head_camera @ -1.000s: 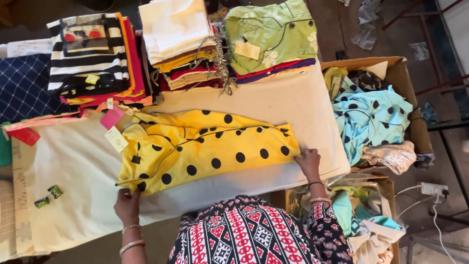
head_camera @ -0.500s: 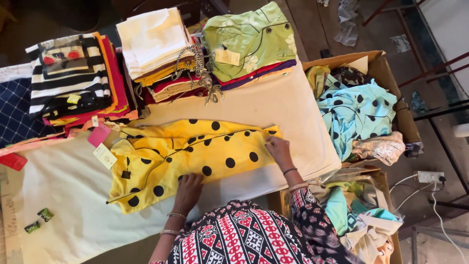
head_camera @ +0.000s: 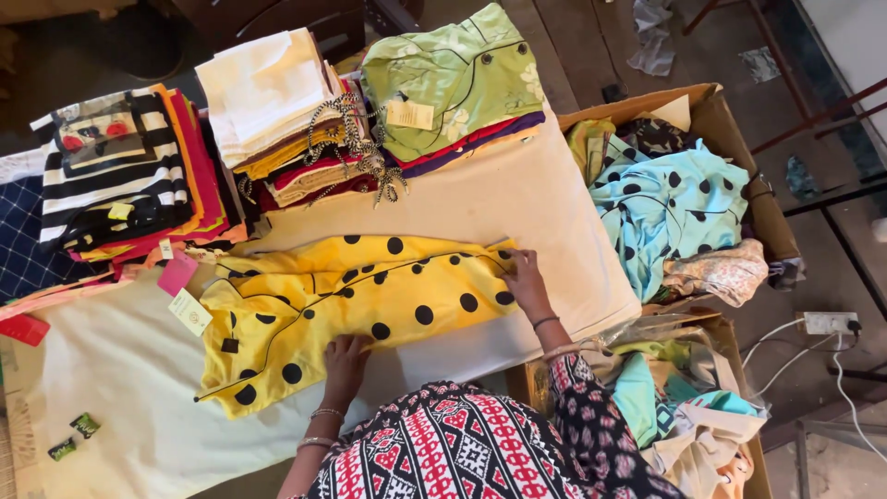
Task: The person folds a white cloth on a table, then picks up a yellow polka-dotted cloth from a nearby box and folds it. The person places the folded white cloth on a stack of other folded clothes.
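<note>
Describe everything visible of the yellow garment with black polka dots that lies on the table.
The yellow polka-dot garment looks like thin woven cloth, with black piping and a paper tag at its left end. It lies flat and folded lengthwise on the cream-covered table. The left hand presses its near edge, and the right hand its right end.

The left hand (head_camera: 346, 360) lay flat, palm down, fingers spread forward; the right hand (head_camera: 525, 282) reached further out, also pressed flat.

Head cam, steep down, mid-range
</note>
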